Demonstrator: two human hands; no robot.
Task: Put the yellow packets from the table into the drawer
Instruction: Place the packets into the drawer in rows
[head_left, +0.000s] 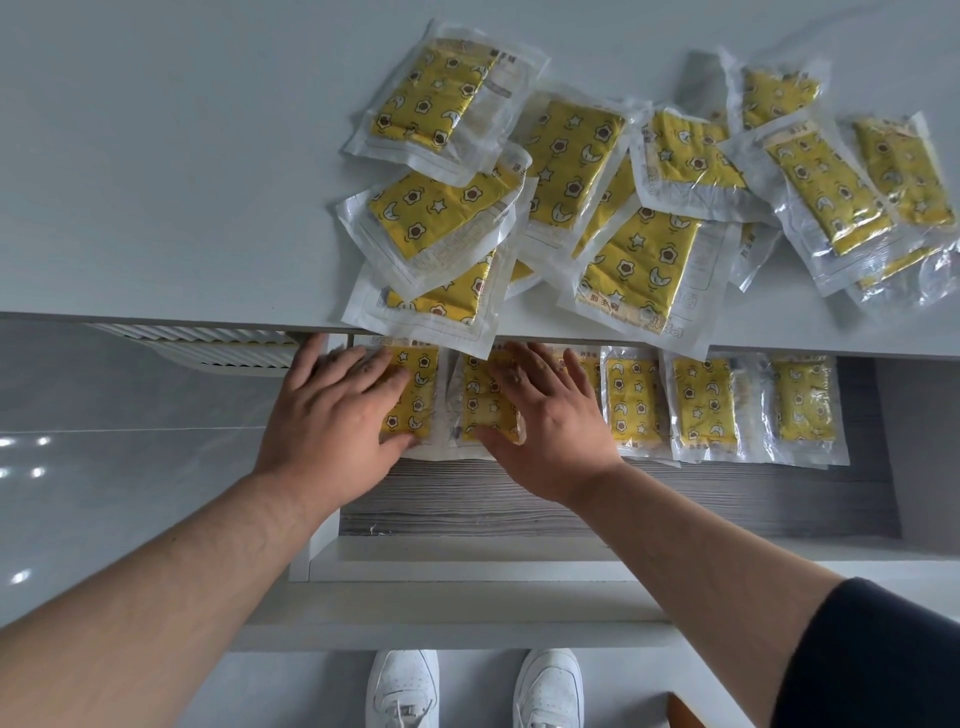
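Yellow packets (635, 400) are lying in a row along the back of the open drawer (467, 501), and I am pressing on the two at the left end. My left hand (332, 421) is lying flat, fingers spread, over the leftmost packet (415, 400). My right hand (550, 431) is spreading the same way on the second packet (485, 402), with the thumb along its near edge. Neither hand is pinching anything.

My fingers are covering much of both packets. The front edge of the white surface (156, 156) is hiding the far ends of every packet in the drawer, so I cannot tell how deep it goes. Three more packets are sitting to the right of my right hand, their clear margins overlapping. Between the row and the drawer's white front wall, grey wood-grain bottom is showing.

On the right half of the surface a loose pile (571, 171) of the same packets is overlapping in layers, the lower ones peeking out only as corners. One overhanging packet (426, 312) is poking past the front edge just above my hands, and the picture's right side is cutting the pile off.

Stars, moons and flowers are patterning the yellow. Dark printed characters are running along the clear margins, too small and blurred for me to read.

A dark sleeve (872, 654) is covering my right upper arm, and my white shoes (405, 686) are standing below the drawer.
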